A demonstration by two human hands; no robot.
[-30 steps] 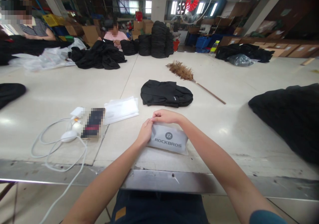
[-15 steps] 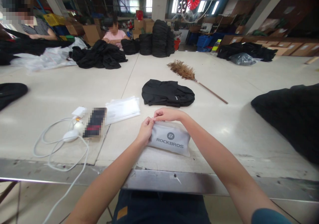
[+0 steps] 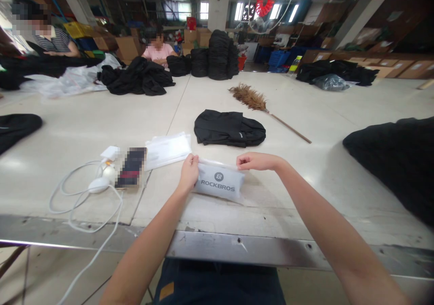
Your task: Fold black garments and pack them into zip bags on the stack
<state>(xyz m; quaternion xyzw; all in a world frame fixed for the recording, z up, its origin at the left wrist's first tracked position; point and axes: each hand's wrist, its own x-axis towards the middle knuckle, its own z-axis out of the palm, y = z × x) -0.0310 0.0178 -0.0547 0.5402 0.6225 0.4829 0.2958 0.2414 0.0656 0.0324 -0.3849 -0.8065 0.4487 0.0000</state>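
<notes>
A frosted plastic pouch (image 3: 219, 188) printed "ROCKBROS" is held upright over the near part of the table. My left hand (image 3: 190, 171) is closed on its upper left corner. At the top edge's right end, my right hand (image 3: 256, 161) pinches the pouch with fingers curled. Just beyond lies a folded black garment (image 3: 228, 128) with a small white mark. Left of my left hand is a small stack of flat clear pouches (image 3: 167, 149). What the held pouch contains cannot be made out.
Left on the table are a phone (image 3: 131, 167) and a white cable (image 3: 73, 212) with a charger. A feather duster (image 3: 251, 97) lies beyond the garment. Black fabric piles (image 3: 396, 155) stand right and at the back (image 3: 219, 56). Two people sit across the table.
My right hand has slid right along the pouch's top edge, away from my left hand. The pouch has shifted slightly left, and my left hand has moved left with it.
</notes>
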